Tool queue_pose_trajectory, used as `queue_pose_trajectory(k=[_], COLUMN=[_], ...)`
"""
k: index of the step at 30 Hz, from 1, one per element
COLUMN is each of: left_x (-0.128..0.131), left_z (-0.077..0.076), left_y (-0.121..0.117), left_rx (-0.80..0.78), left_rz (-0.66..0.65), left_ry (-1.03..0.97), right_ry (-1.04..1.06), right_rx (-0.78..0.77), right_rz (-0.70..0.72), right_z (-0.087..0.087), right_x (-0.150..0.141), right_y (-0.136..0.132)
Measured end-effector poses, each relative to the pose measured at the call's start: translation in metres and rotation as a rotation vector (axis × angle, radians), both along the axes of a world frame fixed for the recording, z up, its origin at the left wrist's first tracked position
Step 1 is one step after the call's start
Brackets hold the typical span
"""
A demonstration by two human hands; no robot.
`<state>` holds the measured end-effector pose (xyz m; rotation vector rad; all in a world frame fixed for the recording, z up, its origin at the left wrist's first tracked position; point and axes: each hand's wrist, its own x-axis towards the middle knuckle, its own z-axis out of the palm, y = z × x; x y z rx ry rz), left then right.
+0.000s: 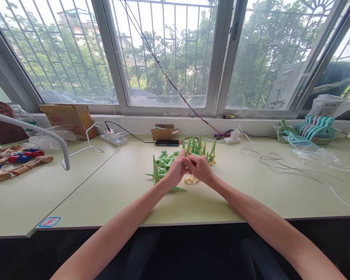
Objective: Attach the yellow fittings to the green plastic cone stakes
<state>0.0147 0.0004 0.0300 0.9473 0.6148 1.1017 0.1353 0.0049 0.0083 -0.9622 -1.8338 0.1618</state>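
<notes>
My left hand [177, 169] and my right hand [200, 167] meet over the table, fingers closed together around a small green plastic piece. Most of that piece is hidden by my fingers. A pointed green spike [188, 147] rises just above the fingertips; whether it belongs to the held piece I cannot tell. Left of my hands lies a heap of green plastic tubes and spikes [162, 161]. Behind my right hand, several green spikes [198, 144] stand upright, some with yellow parts [212, 158] at their bases. Small yellow pieces [189, 180] lie below my hands.
Behind the heap are a black phone [167, 142] and a small open cardboard box [164, 132]. Power strips [114, 138] with cables run along the window. Wooden toys [26, 163] and a white curved bar [46, 130] are at left; teal hangers [316, 128] are at right.
</notes>
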Motion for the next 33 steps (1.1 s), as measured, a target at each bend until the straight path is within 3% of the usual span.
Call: queue_pose_trajectory(k=[6,16,28,33], left_x=[-0.003,-0.001,-0.003,-0.004], left_z=[-0.003,-0.002,-0.006,-0.005], left_y=[0.001,0.005,0.007,0.008], left_rx=[0.146,0.409,0.447,0.439], left_rz=[0.037,0.405,0.579,0.652], left_ry=[0.081,0.462,0.461,0.505], right_ry=[0.017,0.017,-0.064,-0.193], right_rx=[-0.022,-0.042,-0.150,-0.185], right_rz=[-0.026,-0.109,-0.134,-0.218], right_z=[0.002,0.006,0.005,0.007], right_x=[0.005,0.014,0.015,0.016], right_y=[0.002,0.008,0.011,0.009])
